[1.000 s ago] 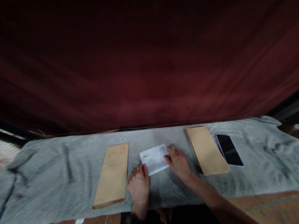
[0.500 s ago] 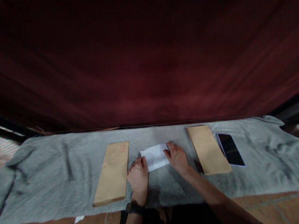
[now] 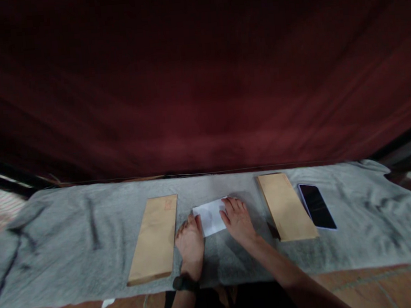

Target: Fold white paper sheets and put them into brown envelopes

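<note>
A folded sheet of white paper [image 3: 211, 217] lies slightly tilted on the grey cloth between my hands. My left hand [image 3: 190, 239], with a dark watch [image 3: 185, 283] on its wrist, has its fingers curled at the paper's left edge and the thumb along it. Over the right part of the paper, my right hand [image 3: 237, 218] lies flat with its thumb apart from the fingers, covering the paper's right end. Left of my left hand is a stack of brown envelopes [image 3: 154, 240]; another brown envelope stack [image 3: 287, 206] lies to the right.
A phone [image 3: 317, 206] with a pale purple case lies beside the right stack, screen up and dark. Grey cloth [image 3: 72, 242] covers the narrow work surface. Behind it hangs a dark red curtain [image 3: 201, 101]. A white scrap [image 3: 107, 303] is on the tiled floor.
My right hand has slid left from the paper's right edge onto its right part, its fingers now stretched over it. My left hand has barely moved.
</note>
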`<control>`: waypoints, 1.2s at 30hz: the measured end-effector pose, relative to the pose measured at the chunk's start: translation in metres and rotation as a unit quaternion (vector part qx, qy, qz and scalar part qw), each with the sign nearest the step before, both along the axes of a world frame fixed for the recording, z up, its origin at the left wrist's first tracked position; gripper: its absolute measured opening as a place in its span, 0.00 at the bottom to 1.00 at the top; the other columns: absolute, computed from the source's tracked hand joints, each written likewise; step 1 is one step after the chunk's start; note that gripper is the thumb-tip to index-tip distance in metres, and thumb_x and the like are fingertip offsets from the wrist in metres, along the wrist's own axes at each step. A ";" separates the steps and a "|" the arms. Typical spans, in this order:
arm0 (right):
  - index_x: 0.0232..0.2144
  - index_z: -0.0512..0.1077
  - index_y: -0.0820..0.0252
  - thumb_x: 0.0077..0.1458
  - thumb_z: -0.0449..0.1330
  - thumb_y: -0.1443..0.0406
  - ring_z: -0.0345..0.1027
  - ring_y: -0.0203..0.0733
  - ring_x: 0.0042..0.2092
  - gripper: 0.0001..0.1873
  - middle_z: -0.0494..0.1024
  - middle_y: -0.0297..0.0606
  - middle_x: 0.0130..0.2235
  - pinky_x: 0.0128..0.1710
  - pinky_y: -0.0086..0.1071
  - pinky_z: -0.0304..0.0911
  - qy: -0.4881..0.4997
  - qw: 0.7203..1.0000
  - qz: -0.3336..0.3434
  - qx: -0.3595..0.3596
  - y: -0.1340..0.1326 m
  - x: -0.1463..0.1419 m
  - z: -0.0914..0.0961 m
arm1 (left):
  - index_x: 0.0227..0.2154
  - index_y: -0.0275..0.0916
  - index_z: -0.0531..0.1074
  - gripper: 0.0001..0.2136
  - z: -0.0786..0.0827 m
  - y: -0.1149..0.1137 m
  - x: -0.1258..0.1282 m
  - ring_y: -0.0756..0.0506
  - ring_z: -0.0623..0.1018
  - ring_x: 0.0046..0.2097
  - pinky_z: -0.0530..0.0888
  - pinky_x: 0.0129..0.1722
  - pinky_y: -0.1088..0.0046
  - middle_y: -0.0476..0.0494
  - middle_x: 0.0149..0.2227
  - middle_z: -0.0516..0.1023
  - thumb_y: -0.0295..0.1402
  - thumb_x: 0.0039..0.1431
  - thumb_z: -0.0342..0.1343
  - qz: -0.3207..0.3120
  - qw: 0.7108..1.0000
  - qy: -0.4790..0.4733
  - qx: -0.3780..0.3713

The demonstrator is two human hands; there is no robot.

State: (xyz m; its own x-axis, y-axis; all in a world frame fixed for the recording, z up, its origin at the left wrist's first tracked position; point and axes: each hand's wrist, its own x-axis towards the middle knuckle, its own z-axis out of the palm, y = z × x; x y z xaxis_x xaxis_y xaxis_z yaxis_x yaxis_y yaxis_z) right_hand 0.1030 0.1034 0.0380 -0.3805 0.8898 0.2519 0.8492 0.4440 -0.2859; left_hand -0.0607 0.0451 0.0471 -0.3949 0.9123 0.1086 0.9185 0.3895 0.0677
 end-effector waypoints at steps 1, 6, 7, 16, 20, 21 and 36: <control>0.61 0.66 0.61 0.69 0.50 0.61 0.64 0.52 0.59 0.22 0.72 0.48 0.60 0.59 0.45 0.59 0.010 1.000 0.026 0.003 -0.003 -0.004 -0.001 | 0.43 0.35 0.75 0.19 0.000 0.000 0.000 0.39 0.82 0.37 0.72 0.35 0.67 0.36 0.32 0.82 0.38 0.73 0.39 0.000 1.000 0.000 -0.001; 0.66 0.61 0.61 0.68 0.52 0.60 0.52 0.50 0.69 0.27 0.61 0.45 0.69 0.67 0.46 0.50 0.014 0.996 0.086 0.017 -0.011 -0.015 -0.019 | 0.44 0.35 0.75 0.20 0.000 0.001 0.000 0.40 0.82 0.38 0.73 0.37 0.67 0.36 0.32 0.82 0.37 0.73 0.38 -0.003 1.000 -0.003 -0.002; 0.67 0.60 0.61 0.68 0.53 0.60 0.51 0.50 0.69 0.28 0.60 0.46 0.69 0.68 0.47 0.50 0.010 0.996 0.084 0.019 -0.012 -0.015 -0.023 | 0.44 0.35 0.75 0.19 -0.001 0.001 0.000 0.40 0.82 0.38 0.73 0.37 0.68 0.36 0.32 0.82 0.37 0.73 0.38 -0.003 1.000 -0.004 -0.002; 0.69 0.56 0.60 0.69 0.52 0.59 0.48 0.49 0.71 0.30 0.54 0.45 0.71 0.69 0.48 0.48 -0.014 0.996 0.075 0.038 -0.013 -0.014 -0.036 | 0.45 0.34 0.74 0.20 -0.001 0.000 0.000 0.39 0.80 0.39 0.74 0.40 0.64 0.35 0.34 0.81 0.37 0.72 0.38 0.017 0.999 -0.029 0.017; 0.69 0.56 0.61 0.68 0.51 0.60 0.46 0.50 0.71 0.30 0.55 0.47 0.71 0.69 0.49 0.47 -0.023 0.996 0.082 0.037 -0.013 -0.014 -0.038 | 0.49 0.32 0.73 0.21 -0.001 0.004 0.016 0.36 0.78 0.50 0.72 0.52 0.54 0.30 0.45 0.80 0.34 0.72 0.36 -0.046 0.995 -0.052 0.068; 0.69 0.55 0.62 0.68 0.51 0.61 0.46 0.50 0.71 0.30 0.55 0.47 0.71 0.69 0.49 0.47 -0.028 0.995 0.085 0.036 -0.012 -0.014 -0.039 | 0.52 0.33 0.72 0.21 -0.002 0.006 0.022 0.36 0.76 0.54 0.71 0.55 0.55 0.31 0.49 0.79 0.35 0.72 0.36 -0.077 0.992 -0.060 0.073; 0.70 0.53 0.68 0.70 0.45 0.65 0.47 0.46 0.71 0.29 0.57 0.47 0.70 0.70 0.46 0.47 -0.013 0.995 0.077 0.061 -0.010 -0.006 -0.046 | 0.68 0.28 0.55 0.29 -0.036 0.010 0.027 0.38 0.54 0.72 0.55 0.70 0.52 0.31 0.70 0.56 0.41 0.71 0.38 -0.104 0.992 -0.054 0.054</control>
